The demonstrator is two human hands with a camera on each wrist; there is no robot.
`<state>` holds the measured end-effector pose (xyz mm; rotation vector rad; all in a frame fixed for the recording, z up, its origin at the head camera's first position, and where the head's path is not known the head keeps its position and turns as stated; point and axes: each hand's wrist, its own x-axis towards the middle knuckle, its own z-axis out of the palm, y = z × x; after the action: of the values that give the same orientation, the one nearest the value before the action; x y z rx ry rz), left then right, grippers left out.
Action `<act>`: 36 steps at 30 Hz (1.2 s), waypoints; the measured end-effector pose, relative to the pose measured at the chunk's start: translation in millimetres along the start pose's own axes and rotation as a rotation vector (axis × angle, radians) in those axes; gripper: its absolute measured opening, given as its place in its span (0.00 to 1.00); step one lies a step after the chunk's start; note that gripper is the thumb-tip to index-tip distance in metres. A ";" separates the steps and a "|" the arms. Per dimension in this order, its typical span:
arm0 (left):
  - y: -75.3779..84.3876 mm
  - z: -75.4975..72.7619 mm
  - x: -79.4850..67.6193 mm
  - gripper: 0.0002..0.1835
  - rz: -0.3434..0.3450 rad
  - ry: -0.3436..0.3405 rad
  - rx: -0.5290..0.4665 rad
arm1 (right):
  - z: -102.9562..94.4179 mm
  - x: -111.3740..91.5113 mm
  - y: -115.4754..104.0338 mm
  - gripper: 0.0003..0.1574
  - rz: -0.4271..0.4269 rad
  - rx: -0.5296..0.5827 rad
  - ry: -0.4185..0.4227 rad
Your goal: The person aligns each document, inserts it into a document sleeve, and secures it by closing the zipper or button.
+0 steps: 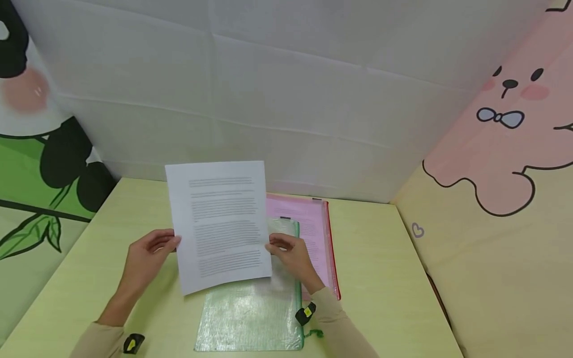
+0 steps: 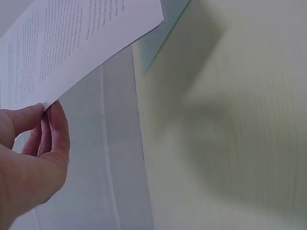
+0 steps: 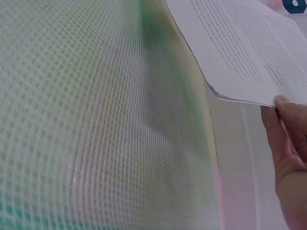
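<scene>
Printed white paper (image 1: 226,223) is held up above the table, its text facing the head camera; in the right wrist view its edge looks like more than one sheet. My left hand (image 1: 145,261) pinches the left edge between thumb and fingers, as the left wrist view also shows for that hand (image 2: 41,148). On the opposite edge my right hand (image 1: 293,258) pinches the paper, thumb in front. Beneath it lies a green mesh zip pouch (image 1: 250,318), its upper part partly covered by the paper. The pouch's mesh (image 3: 96,105) fills much of the right wrist view.
Partly under the green pouch lies a pink document pouch (image 1: 315,233) with a red edge, printed text showing. The pale wooden table (image 1: 380,278) meets a white sheet-like wall (image 1: 291,99) behind. Cartoon-printed panels (image 1: 501,164) stand at both sides.
</scene>
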<state>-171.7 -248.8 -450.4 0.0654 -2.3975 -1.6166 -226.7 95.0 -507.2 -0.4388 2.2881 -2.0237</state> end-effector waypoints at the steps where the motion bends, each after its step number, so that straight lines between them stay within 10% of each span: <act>1: 1.6 2.2 0.3 0.15 0.007 -0.004 -0.009 | -2.5 -1.4 0.1 0.15 0.001 -0.002 0.005; 36: 9.5 57.6 -18.7 0.10 0.270 -0.151 -0.195 | -65.3 -42.1 2.9 0.18 -0.123 0.007 0.011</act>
<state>-165.8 -189.7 -465.4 -0.4116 -2.2203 -1.7654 -201.7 168.7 -507.1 -0.5822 2.3138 -2.0930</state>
